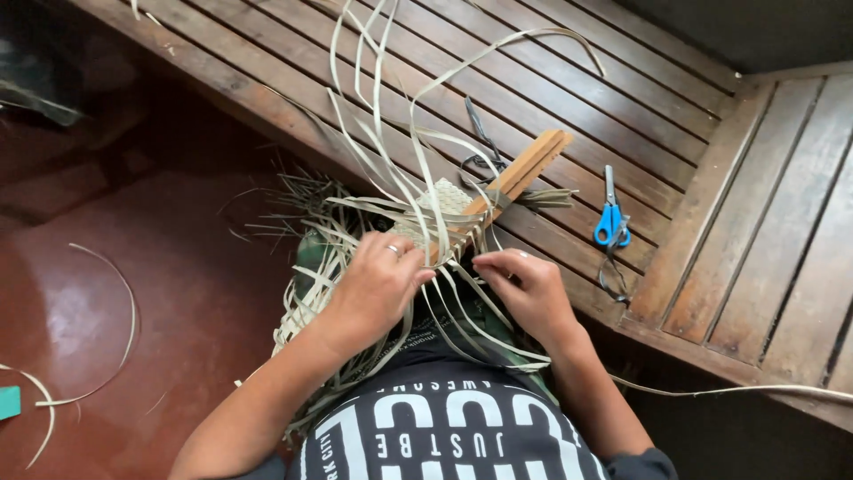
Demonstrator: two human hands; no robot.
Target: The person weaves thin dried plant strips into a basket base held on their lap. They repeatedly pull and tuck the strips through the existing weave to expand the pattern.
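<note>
Both hands close together: left (378, 284) fingers curled, right (526, 289) fingertips pinching.

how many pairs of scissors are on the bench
2: blue-handled metal scissors lie on the slatted wooden bench, right of the hands; dark-handled scissors lie beside the wooden stick. Strips may hide others.

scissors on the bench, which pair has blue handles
The blue-handled scissors lie alone out to the right of the right hand. The dark scissors have black handles and sit beside the wooden stick.
</note>
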